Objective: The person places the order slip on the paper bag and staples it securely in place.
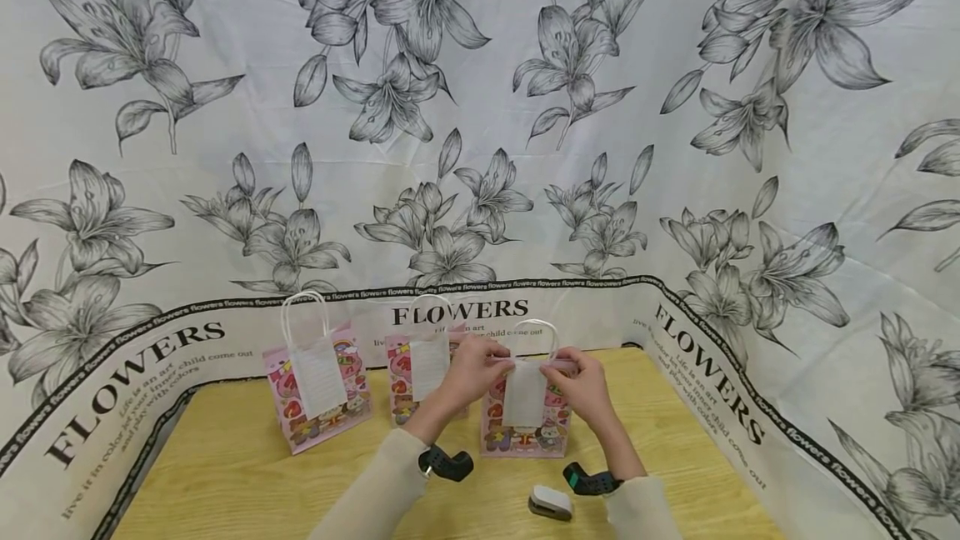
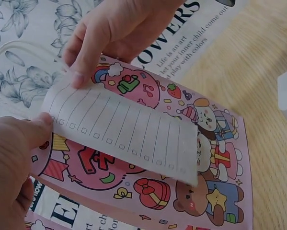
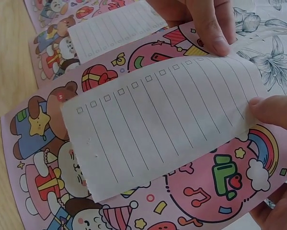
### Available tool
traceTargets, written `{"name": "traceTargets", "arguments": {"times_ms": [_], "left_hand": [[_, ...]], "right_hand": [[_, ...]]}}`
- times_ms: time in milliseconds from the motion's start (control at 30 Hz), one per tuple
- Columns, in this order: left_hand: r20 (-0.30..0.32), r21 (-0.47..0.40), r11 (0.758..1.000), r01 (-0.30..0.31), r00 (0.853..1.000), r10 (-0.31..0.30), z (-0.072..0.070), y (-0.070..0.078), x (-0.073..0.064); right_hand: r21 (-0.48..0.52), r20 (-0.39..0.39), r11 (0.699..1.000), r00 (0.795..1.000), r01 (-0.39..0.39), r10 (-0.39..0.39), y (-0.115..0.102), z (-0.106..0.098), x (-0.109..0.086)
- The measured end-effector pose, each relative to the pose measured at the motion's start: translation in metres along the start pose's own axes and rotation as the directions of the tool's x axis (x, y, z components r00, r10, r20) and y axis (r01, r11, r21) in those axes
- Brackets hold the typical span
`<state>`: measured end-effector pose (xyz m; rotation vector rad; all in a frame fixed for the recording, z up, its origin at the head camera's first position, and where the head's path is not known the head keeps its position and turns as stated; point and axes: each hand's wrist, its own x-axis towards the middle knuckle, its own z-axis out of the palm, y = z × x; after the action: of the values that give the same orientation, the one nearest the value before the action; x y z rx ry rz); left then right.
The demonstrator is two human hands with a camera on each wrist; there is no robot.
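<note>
A pink gift bag with cartoon animals and a white handle stands upright on the table. Over its front lies a lined checklist sheet, its lower end lifting off the bag. My left hand pinches one top corner of the sheet against the bag's rim, thumb in front. The other top corner is pinched the same way by my right hand. In the right wrist view, the sheet bends slightly between both thumbs. The fingers behind the rim are partly hidden.
Two similar bags stand to the left, one at the far left and another partly behind my left arm; each has a lined sheet on its front. A small white and grey stapler lies near my right wrist on the wooden table.
</note>
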<state>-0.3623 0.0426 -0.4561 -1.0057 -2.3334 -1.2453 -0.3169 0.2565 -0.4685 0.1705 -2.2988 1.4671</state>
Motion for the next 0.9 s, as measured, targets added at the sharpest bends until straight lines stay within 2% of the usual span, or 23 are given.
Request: {"name": "traceTargets", "arguments": {"times_ms": [133, 233, 433, 567, 633, 733, 833, 900], "left_hand": [[0.069, -0.081, 0.994, 0.074, 0.995, -0.069, 0.0, -0.001, -0.002], [0.1, -0.094, 0.988, 0.122, 0.989, -0.113, 0.001, -0.001, -0.004], [0.084, -0.094, 0.985, 0.148, 0.987, -0.14, 0.004, -0.003, -0.007], [0.054, -0.098, 0.984, 0.148, 0.988, -0.143, 0.007, -0.005, -0.007], [0.04, -0.096, 0.985, 0.14, 0.99, -0.137, 0.008, -0.005, -0.007], [0.023, -0.082, 0.988, 0.131, 0.991, -0.13, 0.011, -0.007, -0.006], [0.018, -0.084, 0.987, 0.135, 0.991, -0.134, 0.013, -0.009, -0.006], [0.02, -0.093, 0.986, 0.14, 0.99, -0.139, 0.013, -0.01, -0.006]], "right_hand": [[0.039, 0.023, 0.999, 1.0, -0.006, 0.005, 0.0, 0.003, 0.001], [0.059, 0.033, 0.998, 0.999, -0.018, 0.017, 0.0, 0.004, 0.001], [0.055, 0.038, 0.998, 0.999, -0.032, 0.03, -0.001, 0.008, 0.001], [0.038, -0.022, 0.999, 1.0, -0.018, 0.019, -0.002, 0.013, 0.0], [0.003, -0.077, 1.0, 0.997, 0.015, -0.015, -0.002, 0.016, 0.0], [-0.068, -0.131, 0.991, 0.984, 0.114, -0.122, -0.002, 0.02, 0.001], [-0.111, -0.136, 0.973, 0.966, 0.204, -0.218, -0.001, 0.023, 0.001], [-0.102, -0.114, 0.969, 0.965, 0.223, -0.234, 0.0, 0.024, 0.001]]}}
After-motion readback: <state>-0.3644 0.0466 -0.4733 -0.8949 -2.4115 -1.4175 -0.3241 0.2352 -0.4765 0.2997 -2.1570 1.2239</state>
